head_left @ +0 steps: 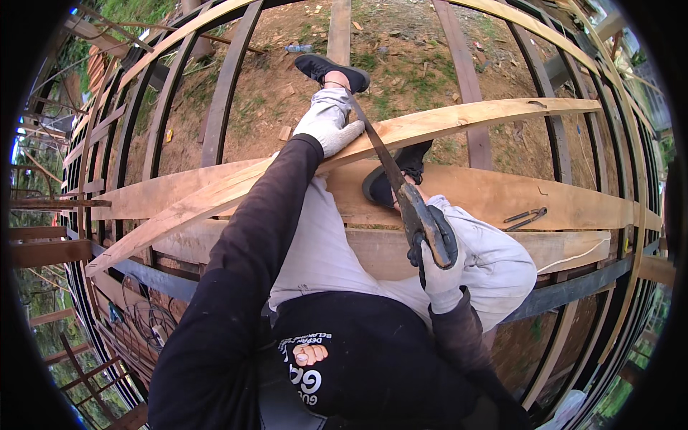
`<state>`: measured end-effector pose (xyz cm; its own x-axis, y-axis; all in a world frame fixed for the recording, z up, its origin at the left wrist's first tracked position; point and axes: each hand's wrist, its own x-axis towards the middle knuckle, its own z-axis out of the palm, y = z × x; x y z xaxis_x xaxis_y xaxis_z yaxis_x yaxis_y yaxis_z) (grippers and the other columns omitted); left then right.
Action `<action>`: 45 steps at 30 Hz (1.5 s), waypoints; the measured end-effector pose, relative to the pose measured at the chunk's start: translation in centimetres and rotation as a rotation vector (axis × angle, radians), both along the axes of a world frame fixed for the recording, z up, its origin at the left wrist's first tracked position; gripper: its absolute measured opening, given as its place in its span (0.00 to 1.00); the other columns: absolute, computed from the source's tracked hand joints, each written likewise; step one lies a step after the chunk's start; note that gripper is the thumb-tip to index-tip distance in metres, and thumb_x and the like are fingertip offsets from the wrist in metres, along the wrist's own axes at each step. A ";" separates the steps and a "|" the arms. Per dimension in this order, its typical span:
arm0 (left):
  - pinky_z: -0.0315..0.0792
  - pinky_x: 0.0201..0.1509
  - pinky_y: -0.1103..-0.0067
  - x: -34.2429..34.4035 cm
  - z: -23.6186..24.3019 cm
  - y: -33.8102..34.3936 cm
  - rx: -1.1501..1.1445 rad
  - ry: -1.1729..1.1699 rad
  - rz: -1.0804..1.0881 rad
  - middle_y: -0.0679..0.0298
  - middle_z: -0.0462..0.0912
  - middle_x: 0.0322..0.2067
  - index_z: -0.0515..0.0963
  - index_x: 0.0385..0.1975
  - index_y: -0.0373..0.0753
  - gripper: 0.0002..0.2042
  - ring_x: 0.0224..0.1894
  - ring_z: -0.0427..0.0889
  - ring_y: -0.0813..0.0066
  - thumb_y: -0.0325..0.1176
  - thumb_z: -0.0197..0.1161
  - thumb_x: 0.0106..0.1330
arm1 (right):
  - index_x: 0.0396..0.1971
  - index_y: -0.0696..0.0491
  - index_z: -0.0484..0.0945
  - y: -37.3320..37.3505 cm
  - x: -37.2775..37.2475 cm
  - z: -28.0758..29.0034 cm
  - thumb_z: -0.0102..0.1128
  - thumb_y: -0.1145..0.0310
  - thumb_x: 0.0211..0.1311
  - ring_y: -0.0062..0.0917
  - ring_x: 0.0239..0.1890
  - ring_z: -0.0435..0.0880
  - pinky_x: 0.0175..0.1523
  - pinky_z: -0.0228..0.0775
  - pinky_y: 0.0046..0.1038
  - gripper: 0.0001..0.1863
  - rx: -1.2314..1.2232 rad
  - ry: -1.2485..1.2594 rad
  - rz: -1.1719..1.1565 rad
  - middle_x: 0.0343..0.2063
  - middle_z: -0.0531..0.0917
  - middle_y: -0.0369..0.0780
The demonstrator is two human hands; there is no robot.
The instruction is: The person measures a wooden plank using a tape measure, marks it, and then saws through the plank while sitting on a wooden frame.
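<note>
My left hand (330, 134), in a light knit glove, presses on a long pale wooden plank (459, 117) that lies diagonally across my lap and legs. My right hand (437, 261), gloved in light knit with a dark palm, is closed on the worn handle of a hand saw (382, 156), whose blade crosses the plank just right of my left fingers. Beneath are wider boards (581, 198), and a pair of pincers (525, 218) rests on them to the right of my knee.
Dark joists (169, 111) form an open frame over dirt ground with grass, wood scraps and a plastic bottle (297, 48). My shoes (330, 70) are on the timbers. Coiled cables (147, 322) lie at lower left, and upright scaffolding timbers stand at the left edge.
</note>
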<state>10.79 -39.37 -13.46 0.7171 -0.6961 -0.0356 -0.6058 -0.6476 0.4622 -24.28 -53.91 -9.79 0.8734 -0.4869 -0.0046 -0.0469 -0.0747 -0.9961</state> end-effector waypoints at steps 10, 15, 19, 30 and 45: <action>0.68 0.64 0.67 -0.7 -0.1 0.4 0.017 -0.094 0.040 0.44 0.80 0.50 0.80 0.47 0.32 0.24 0.58 0.77 0.50 0.50 0.56 0.68 | 0.58 0.64 0.72 0.7 0.1 1.8 0.59 0.79 0.65 0.20 0.27 0.80 0.31 0.74 0.24 0.21 0.171 0.022 0.019 0.36 0.82 0.42; 0.68 0.63 0.67 -0.9 -0.5 0.3 0.003 -0.129 0.015 0.44 0.80 0.50 0.80 0.48 0.33 0.22 0.57 0.76 0.49 0.47 0.56 0.69 | 0.56 0.63 0.74 0.1 4.4 -1.0 0.62 0.77 0.63 0.26 0.41 0.85 0.46 0.78 0.27 0.21 -0.229 -0.078 -0.024 0.44 0.83 0.43; 0.67 0.64 0.67 -0.5 -0.6 0.6 -0.006 -0.090 -0.005 0.44 0.80 0.51 0.80 0.49 0.33 0.22 0.57 0.76 0.49 0.47 0.56 0.68 | 0.60 0.63 0.74 1.0 6.3 0.8 0.65 0.74 0.60 0.33 0.56 0.82 0.62 0.71 0.30 0.27 -0.190 0.060 -0.084 0.54 0.82 0.48; 0.69 0.62 0.65 -0.4 0.3 0.6 0.026 -0.028 -0.012 0.41 0.81 0.47 0.81 0.44 0.30 0.26 0.54 0.77 0.47 0.52 0.59 0.65 | 0.59 0.64 0.74 0.6 4.2 0.2 0.66 0.76 0.59 0.31 0.53 0.85 0.60 0.74 0.31 0.27 -0.015 0.003 -0.032 0.52 0.84 0.49; 0.64 0.70 0.67 -0.9 0.7 0.9 0.042 -0.084 -0.048 0.41 0.75 0.58 0.74 0.57 0.29 0.30 0.64 0.71 0.47 0.51 0.60 0.64 | 0.60 0.64 0.73 1.6 4.9 0.8 0.65 0.74 0.59 0.32 0.47 0.87 0.54 0.77 0.31 0.28 -0.224 -0.013 -0.006 0.44 0.87 0.47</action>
